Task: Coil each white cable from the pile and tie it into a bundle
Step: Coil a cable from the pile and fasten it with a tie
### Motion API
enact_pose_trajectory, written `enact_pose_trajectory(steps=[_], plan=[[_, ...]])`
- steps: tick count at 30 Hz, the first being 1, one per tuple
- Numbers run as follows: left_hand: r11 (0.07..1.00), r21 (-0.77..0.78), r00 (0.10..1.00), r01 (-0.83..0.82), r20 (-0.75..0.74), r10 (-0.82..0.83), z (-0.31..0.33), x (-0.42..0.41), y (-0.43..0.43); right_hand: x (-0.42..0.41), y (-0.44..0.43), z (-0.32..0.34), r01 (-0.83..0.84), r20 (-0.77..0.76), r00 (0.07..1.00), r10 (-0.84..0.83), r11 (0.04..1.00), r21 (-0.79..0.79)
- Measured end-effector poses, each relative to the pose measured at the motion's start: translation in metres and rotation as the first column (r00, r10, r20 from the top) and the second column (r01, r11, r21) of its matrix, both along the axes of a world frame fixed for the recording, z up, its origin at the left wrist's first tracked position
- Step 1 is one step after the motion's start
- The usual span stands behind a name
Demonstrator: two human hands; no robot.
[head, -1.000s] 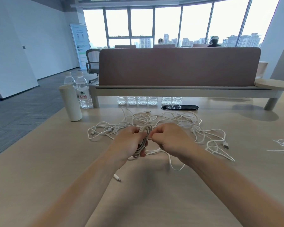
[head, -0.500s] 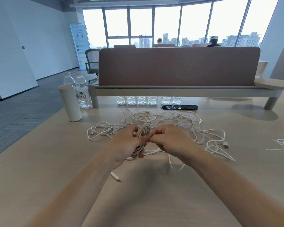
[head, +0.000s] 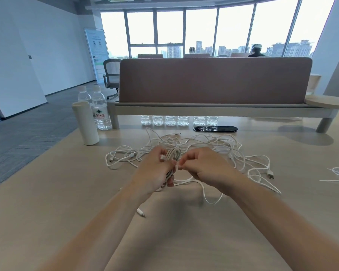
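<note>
Left hand (head: pixel 155 171) grips the coiled cable (head: pixel 174 153), long axis upright; right hand (head: pixel 205 167) seemingly pinches its end between fingers (head: pixel 182 164).

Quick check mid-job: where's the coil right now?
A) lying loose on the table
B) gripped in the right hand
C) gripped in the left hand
C: the left hand has its fingers curled round the coil, while the right hand only pinches a strand beside it.
</note>
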State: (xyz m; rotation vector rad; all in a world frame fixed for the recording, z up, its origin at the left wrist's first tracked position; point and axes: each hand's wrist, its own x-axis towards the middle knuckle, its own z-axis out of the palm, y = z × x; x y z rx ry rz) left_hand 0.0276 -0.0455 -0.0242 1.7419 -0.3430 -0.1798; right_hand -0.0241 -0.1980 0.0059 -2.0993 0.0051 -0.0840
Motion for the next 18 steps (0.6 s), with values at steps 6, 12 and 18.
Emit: enact_pose_trajectory(steps=[6, 12, 18], plan=[[0.992, 0.119, 0.998, 0.041, 0.042, -0.047, -0.003, 0.003, 0.0, 0.002, -0.004, -0.006, -0.055, -0.092, 0.994, 0.054, 0.998, -0.013], [0.991, 0.134, 0.997, 0.028, 0.072, -0.038, -0.001, 0.001, -0.001, 0.006, 0.004, -0.012, -0.045, -0.084, 0.996, 0.04, 0.997, -0.066], [0.998, 0.02, 0.998, -0.054, -0.018, 0.055, -0.007, 0.007, 0.002, 0.011, 0.013, -0.013, 0.001, -0.059, 0.998, -0.003, 0.999, -0.033]])
